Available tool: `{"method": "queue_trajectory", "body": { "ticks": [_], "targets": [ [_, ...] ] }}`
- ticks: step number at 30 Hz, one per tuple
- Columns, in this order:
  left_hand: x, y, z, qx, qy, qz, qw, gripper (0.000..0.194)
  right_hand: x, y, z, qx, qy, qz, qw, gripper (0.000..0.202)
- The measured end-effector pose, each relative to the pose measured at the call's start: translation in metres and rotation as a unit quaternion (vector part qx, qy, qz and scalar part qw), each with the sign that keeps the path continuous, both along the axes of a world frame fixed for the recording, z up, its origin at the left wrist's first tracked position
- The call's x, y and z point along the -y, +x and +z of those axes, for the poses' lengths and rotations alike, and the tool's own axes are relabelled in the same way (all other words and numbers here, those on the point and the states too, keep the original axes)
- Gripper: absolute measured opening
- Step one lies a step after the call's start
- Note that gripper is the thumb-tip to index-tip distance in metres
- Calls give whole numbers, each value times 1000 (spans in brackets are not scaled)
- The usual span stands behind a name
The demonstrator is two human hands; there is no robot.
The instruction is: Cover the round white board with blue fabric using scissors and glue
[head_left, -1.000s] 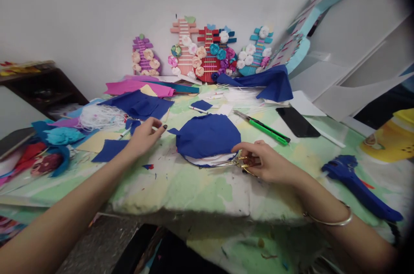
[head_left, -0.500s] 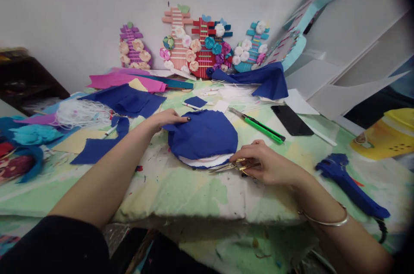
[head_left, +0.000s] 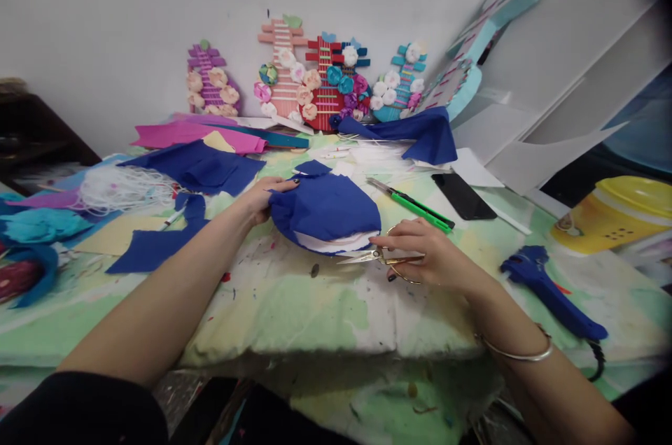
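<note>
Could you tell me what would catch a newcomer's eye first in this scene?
The blue fabric round at table centre, gripped at its edge by the left hand, while the right hand rests on gold scissors beside it. Behind, flowered paper guitars lean on the wall.

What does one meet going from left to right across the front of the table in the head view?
Blue fabric scrap → left hand → round blue fabric piece → scissors → right hand → blue glue gun → yellow container.
</note>
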State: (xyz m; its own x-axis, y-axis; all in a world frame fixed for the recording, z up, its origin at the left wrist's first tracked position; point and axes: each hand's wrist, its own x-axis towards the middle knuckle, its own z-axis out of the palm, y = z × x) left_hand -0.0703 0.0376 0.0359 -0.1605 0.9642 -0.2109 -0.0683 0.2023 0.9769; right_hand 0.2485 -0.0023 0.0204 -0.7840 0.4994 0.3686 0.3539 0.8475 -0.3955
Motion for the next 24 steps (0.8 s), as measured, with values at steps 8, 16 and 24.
{"method": "queue_trajectory", "body": {
  "ticks": [8, 16, 24],
  "targets": [
    [2, 1, 3, 15, -6, 9, 1000, 13, 1, 2, 6, -25, 30, -37, 999, 37],
    [5, 7, 5, 28, -9, 13, 999, 15, 0, 3, 2, -4, 25, -17, 1000, 37],
    [1, 10, -1, 51, -12, 18, 998, 12, -5, 2, -4, -28, 64, 30, 997, 38]
  ]
}}
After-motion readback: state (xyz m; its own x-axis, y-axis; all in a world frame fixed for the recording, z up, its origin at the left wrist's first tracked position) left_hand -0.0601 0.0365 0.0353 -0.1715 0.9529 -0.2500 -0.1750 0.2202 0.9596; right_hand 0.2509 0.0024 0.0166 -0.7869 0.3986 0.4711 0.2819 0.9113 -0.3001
